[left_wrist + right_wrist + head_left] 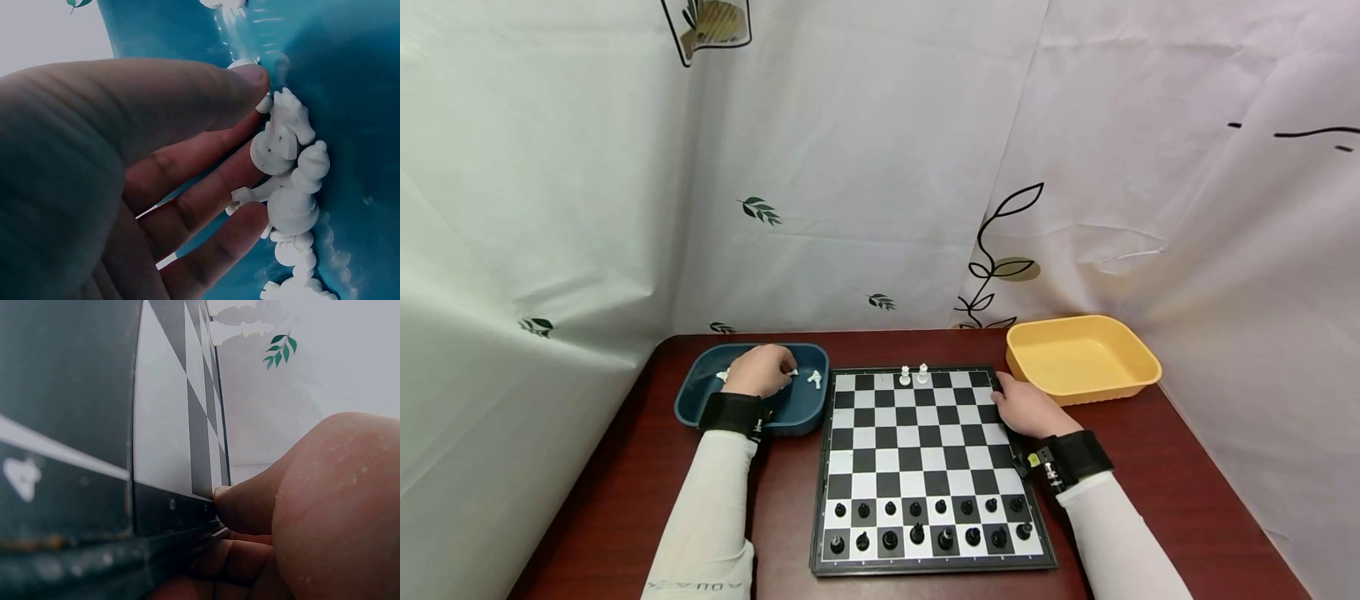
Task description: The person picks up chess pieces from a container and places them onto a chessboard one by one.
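Note:
Inside the blue tray [811, 408], my left hand [762, 371] reaches in among loose white chess pieces [292, 209]. Thumb and forefinger pinch a white chess piece [264, 104], mostly covered by the thumb, while the other fingers touch the pile. My right hand [1033, 408] grips the right edge of the chessboard [925, 458] near its far corner, thumb at the top rim and fingers curled by the side. Two white pieces [913, 376] stand side by side at the board's far edge. Black pieces [917, 535] fill the two near rows.
A yellow tray [1078, 358] sits at the back right, just beyond my right hand. One white piece [815, 379] lies apart in the blue tray's right part. Behind the dark red table [790, 517] hangs a pale curtain [865, 167] with leaf prints.

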Motion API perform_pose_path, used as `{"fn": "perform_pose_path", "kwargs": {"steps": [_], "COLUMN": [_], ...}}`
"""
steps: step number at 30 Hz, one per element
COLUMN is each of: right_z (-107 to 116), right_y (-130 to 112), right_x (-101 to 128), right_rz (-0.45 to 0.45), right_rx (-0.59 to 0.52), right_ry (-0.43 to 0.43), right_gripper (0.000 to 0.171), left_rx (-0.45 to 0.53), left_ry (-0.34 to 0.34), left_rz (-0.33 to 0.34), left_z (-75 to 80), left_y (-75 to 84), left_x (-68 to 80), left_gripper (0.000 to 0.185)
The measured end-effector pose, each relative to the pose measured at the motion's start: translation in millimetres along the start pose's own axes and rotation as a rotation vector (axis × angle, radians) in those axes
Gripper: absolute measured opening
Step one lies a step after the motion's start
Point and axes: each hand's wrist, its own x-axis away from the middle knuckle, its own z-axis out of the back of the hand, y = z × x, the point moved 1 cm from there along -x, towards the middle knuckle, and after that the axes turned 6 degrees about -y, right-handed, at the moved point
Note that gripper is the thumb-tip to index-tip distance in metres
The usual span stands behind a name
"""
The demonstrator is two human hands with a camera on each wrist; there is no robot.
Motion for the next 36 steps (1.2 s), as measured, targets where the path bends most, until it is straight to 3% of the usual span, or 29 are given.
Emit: {"fn": "perform_pose_path", "kwargs": {"steps": [17,25,36], "right_z": [0,1,-5], "right_y": [3,2,10], "right_x": [-2,-1,-4], "right_rz": [0.0,-0.004,0.027], "right_rx": [0.01,0.003,-0.016], "right_ry": [0.009,-0.003,0.026], "right_gripper": [0.057,0.057,0.058], "left_rx": [-0.051,-0.073,-0.114], "left_ry": [0.078,0.084,0.117], "left_rz": [-0.005,-0.001,-0.035], "left_z": [-3.1,-4.3,-8.4], "left_y": [1.8,2.8,-0.8], "left_x": [-0.4,-2.0,-5.4], "left_gripper": [0.017,0.016,0.013]}}
